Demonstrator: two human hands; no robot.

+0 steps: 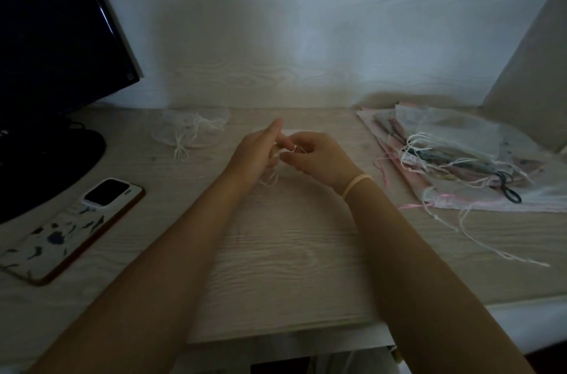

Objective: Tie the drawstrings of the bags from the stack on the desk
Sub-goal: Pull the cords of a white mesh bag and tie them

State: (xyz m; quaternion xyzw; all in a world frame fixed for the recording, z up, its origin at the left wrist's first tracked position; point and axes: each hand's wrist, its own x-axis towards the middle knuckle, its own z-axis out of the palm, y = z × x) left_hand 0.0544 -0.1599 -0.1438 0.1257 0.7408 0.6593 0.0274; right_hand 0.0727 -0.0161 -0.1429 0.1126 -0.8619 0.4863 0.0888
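Both hands meet above the desk (276,251): the right hand (319,159) pinches a white drawstring (270,180) at its fingertips, the left hand (254,156) grips it too, loops dangling just beneath the fingers.

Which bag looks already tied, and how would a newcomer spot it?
Start at the dark monitor on the desk's left. Just right of its base, by the wall, lies a sheer white bag. Unlike the stack on the right, it lies alone, cords bunched.
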